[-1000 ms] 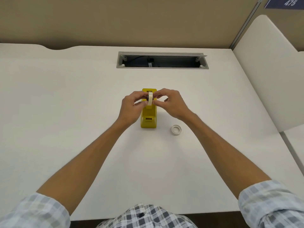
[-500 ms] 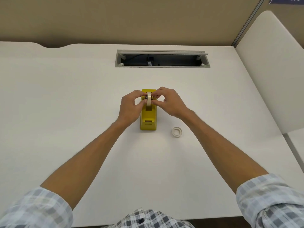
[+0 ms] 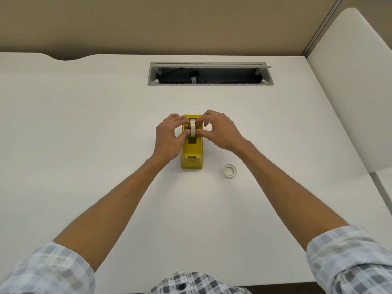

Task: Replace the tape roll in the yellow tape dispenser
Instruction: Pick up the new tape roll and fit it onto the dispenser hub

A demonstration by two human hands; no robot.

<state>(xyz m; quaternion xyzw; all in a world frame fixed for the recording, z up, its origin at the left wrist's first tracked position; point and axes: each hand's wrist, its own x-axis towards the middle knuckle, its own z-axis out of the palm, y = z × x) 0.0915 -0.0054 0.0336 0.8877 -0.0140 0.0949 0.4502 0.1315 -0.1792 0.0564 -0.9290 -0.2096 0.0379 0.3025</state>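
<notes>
A yellow tape dispenser (image 3: 192,154) stands in the middle of the white desk, its cutter end toward me. A white tape roll (image 3: 192,128) on a dark hub sits upright over the dispenser's slot. My left hand (image 3: 168,139) pinches the roll's left side between thumb and fingers. My right hand (image 3: 220,132) pinches its right side the same way. The lower part of the roll is hidden in the slot. A second, thin white tape roll (image 3: 229,171) lies flat on the desk to the right of the dispenser.
An open cable tray (image 3: 210,74) with a grey frame is set into the white desk (image 3: 84,134) behind the dispenser. A white divider panel (image 3: 352,92) rises along the desk's right side. A beige wall runs behind.
Both hands have lowered the roll a little into the dispenser's slot. The view has tilted slightly, and the loose roll on the desk has stayed put.
</notes>
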